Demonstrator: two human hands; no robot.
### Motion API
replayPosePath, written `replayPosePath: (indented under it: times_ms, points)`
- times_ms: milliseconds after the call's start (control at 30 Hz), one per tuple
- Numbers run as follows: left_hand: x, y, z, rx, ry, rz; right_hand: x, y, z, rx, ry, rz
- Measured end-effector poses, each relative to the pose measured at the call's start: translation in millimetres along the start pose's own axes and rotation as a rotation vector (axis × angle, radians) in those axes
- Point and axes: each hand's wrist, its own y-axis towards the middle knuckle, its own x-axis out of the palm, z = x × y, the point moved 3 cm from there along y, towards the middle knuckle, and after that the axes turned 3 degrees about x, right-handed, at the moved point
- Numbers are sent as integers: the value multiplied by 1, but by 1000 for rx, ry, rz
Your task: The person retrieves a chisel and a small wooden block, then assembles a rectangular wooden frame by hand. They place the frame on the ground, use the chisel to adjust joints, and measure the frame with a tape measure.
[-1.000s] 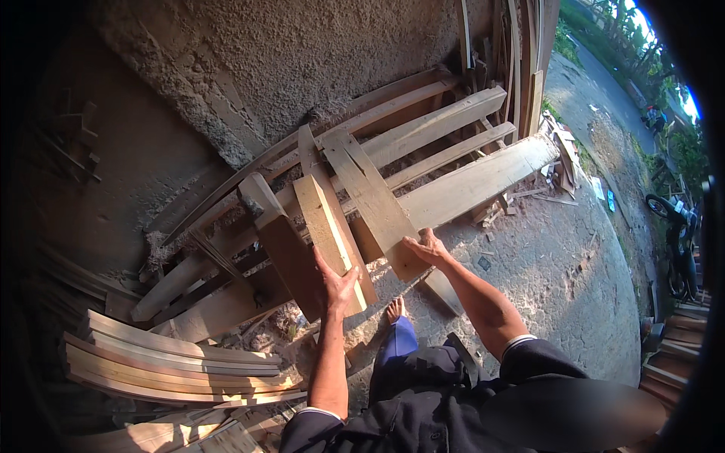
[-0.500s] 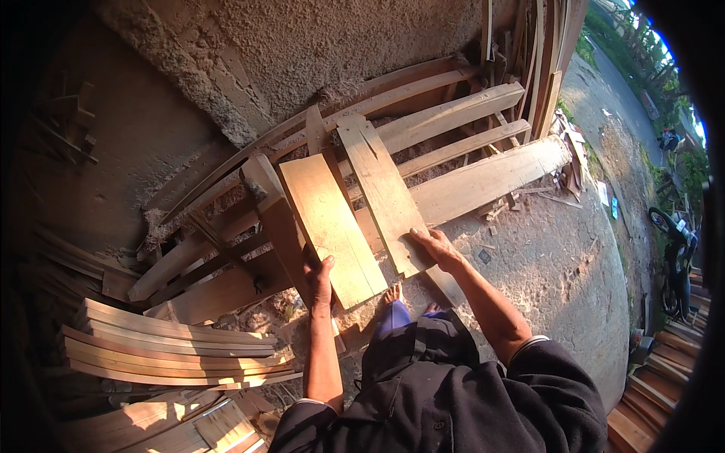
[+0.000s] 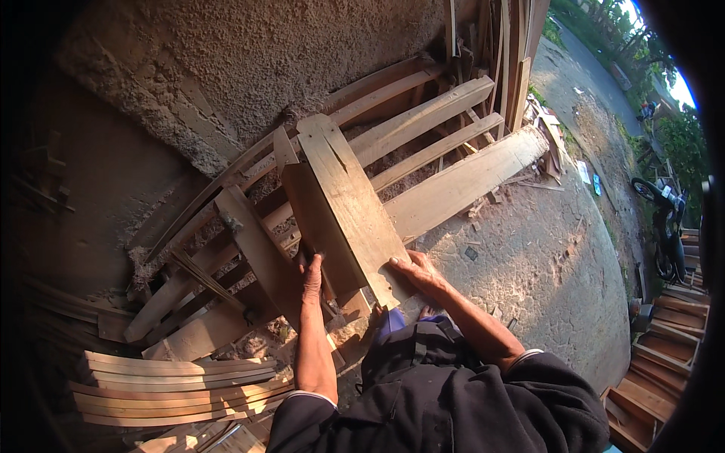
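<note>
My right hand (image 3: 420, 273) grips the lower right edge of a long pale wooden board (image 3: 353, 202), thumb on its top face and fingers hidden beneath. Close along its left side is a second wooden board (image 3: 323, 226), tilted and in shade. My left hand (image 3: 311, 281) is closed at this second board's left edge, with its thumb up and some fingers hidden. A darker board (image 3: 257, 245) rests on the wooden frame just left of that hand. Both held boards slant up and away over the frame's long beams (image 3: 423, 113).
Curved wooden pieces (image 3: 177, 389) are stacked at lower left. Upright planks (image 3: 513, 68) lean at the back, by a rough sawdust-covered surface (image 3: 249, 53). Concrete ground (image 3: 529, 264) lies to the right, with a motorcycle (image 3: 666, 226) and more stacked wood (image 3: 664, 340) beyond.
The left board has tilted from its sunlit face to a shaded one and come against the right board. The right board has shifted left with my right hand. The whole view has swung slightly.
</note>
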Motion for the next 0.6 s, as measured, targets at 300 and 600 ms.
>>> replayPosePath:
  times_ms: [300, 600]
  points:
    - [24, -10, 12, -160, 1124, -20, 28, 49, 3, -70, -393, 50]
    - [15, 25, 9, -229, 529, -50, 30, 85, 6, 16, 156, -346]
